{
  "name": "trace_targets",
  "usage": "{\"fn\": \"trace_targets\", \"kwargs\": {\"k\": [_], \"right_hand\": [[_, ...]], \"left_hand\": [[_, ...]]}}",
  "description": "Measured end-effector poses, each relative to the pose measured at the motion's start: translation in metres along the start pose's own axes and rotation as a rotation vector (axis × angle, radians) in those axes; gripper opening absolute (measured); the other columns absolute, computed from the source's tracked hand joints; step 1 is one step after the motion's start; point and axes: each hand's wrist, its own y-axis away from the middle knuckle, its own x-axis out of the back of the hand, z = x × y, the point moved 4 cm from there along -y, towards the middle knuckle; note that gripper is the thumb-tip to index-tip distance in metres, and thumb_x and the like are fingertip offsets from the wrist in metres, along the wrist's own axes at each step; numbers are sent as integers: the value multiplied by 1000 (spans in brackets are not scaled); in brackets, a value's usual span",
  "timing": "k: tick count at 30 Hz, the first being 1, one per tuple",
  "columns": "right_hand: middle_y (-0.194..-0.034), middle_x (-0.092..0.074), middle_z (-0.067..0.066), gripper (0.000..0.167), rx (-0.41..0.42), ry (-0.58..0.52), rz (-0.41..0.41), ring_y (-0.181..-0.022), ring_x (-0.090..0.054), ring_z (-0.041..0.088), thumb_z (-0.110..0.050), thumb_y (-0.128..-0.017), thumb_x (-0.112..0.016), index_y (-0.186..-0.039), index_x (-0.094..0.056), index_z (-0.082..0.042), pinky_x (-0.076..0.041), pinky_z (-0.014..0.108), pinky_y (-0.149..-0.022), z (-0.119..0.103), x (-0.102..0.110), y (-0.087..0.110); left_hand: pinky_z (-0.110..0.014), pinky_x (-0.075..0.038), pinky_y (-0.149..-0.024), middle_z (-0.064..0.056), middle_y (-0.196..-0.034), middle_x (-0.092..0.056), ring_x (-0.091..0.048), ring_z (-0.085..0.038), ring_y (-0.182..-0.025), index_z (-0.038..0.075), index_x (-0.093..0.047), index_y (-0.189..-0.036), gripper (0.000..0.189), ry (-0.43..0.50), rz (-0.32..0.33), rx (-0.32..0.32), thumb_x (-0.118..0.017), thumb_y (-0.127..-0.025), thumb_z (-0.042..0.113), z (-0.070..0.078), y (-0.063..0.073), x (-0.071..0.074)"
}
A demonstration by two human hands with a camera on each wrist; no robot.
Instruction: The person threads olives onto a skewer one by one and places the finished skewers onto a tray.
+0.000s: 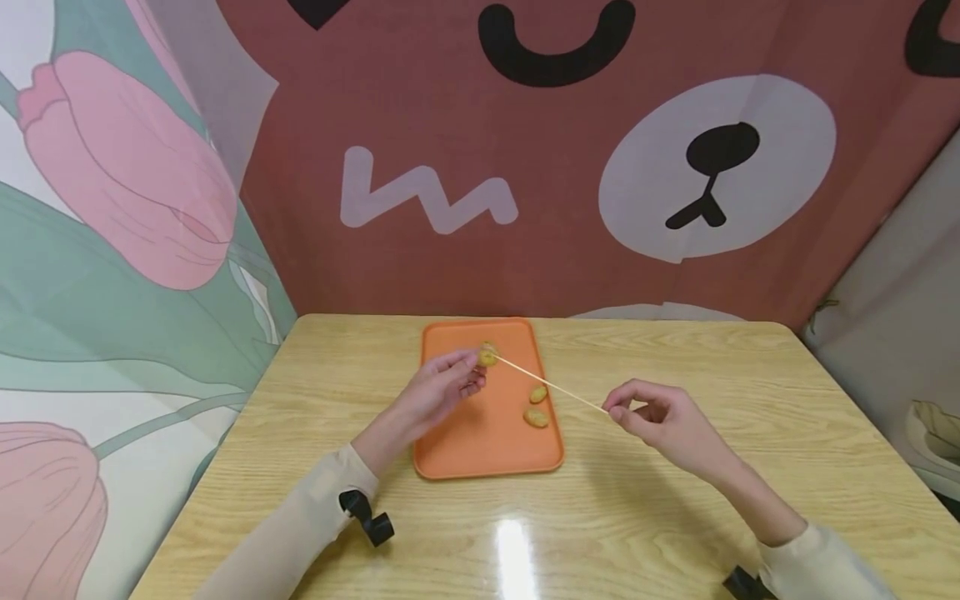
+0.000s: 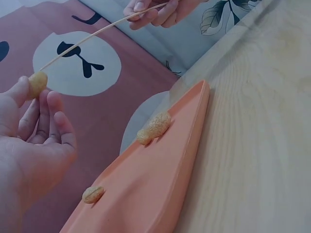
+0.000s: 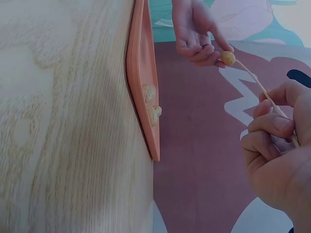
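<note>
Between its thumb and fingertips, my left hand [image 1: 442, 385] pinches a small golden-brown food piece [image 2: 37, 84] above the orange tray [image 1: 480, 454]. A thin pale wooden skewer [image 1: 551, 385] runs from that piece to my right hand [image 1: 671, 423]. The skewer's far end meets the side of the piece. My right hand grips the other end between thumb and curled fingers, off the tray's right side. Two similar golden-brown pieces [image 1: 536, 417] lie close together near the tray's right rim. A further piece [image 2: 92, 194] sits apart from them on the tray.
The tray lies on a light wood-grain table [image 1: 645, 358]. Behind the table hangs a reddish-brown cloth [image 1: 420, 267] with a bear print, and a floral cloth [image 1: 135, 333] hangs on the left. Dark wrist mounts [image 1: 367, 518] sit on both sleeves.
</note>
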Motion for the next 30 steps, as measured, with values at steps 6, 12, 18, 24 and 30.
{"fn": "trace_targets", "kwargs": {"k": [6,12,18,24,30], "right_hand": [[-93,-64,10,11,25,-1,-9,-48,-40,14,-7,-100,-67,-107,-71,-14,-34,33,-41,-6,-1,0],[-92,-65,10,13,37,4,-17,-48,-40,12,-5,-99,-67,-107,-71,-15,-34,32,-41,-9,0,0],[-92,-64,10,14,45,7,-31,-48,-42,12,-4,-99,-67,-107,-71,-15,-35,31,-42,-10,1,2],[-92,-65,7,14,56,-11,-39,-47,-38,13,-2,-100,-65,-109,-71,-12,-33,32,-39,-12,1,2],[-92,-65,6,14,46,-16,-48,-47,-38,14,-4,-100,-65,-109,-71,-14,-33,32,-39,-12,1,2]], "left_hand": [[-38,-50,-99,-14,-112,-66,-64,-24,-101,3,-66,-118,28,-2,-18,-20,-61,-104,26,0,1,2],[-44,-50,-100,-25,-120,-66,-68,-29,-106,-1,-65,-120,30,-33,-43,-37,-59,-104,24,-1,1,-2],[-43,-51,-97,-20,-115,-69,-69,-29,-105,2,-66,-106,20,-27,-36,-64,-62,-103,21,0,3,-5],[-42,-52,-96,-17,-112,-70,-69,-28,-103,4,-67,-101,19,-17,-19,-75,-62,-103,22,2,4,-5],[-43,-52,-97,-17,-111,-69,-69,-28,-102,3,-66,-101,20,-14,-4,-79,-64,-101,23,3,4,-4]]}}
